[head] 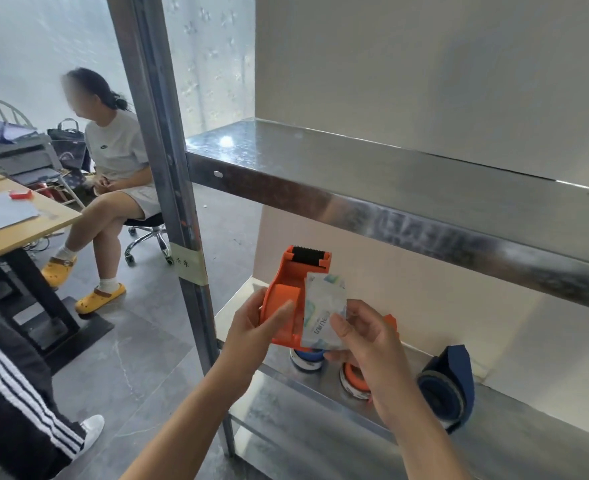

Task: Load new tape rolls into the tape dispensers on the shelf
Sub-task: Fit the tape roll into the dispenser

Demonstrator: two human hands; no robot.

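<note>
My left hand grips an orange tape dispenser by its left side, holding it up in front of the lower metal shelf; its black toothed blade points up. My right hand pinches a tape roll in a whitish printed wrapper against the dispenser's right side. Below my hands, a roll with a blue core and a roll with an orange core lie flat on the shelf. To their right a dark blue dispenser stands on the same shelf.
The upper steel shelf juts out above my hands, and a steel upright post stands just left of them. A person sits on a swivel chair at the left by a wooden desk. Someone's striped sleeve is at the lower left.
</note>
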